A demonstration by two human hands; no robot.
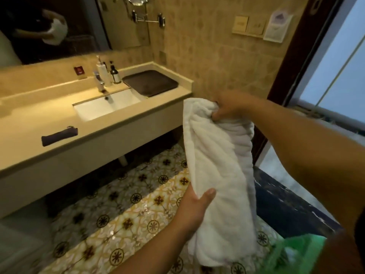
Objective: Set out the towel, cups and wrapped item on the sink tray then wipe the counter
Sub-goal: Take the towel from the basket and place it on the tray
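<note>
At centre right of the frame, the white towel [219, 175] hangs gripped between the right hand [227, 107] above and left hand [194, 208] below, while the dark tray [150, 83] upper centre sits bare, so nothing seems set out yet.

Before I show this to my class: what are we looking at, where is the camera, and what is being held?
There is no machine here. A camera worn on a person's head looks down at two bare hands. The right hand grips the top of a white towel; the left hand supports it lower down. Across the counter lie a sink, a dark empty tray to its right, pump bottles by the tap, and a dark pouch at the near edge. No cups are visible.
</note>
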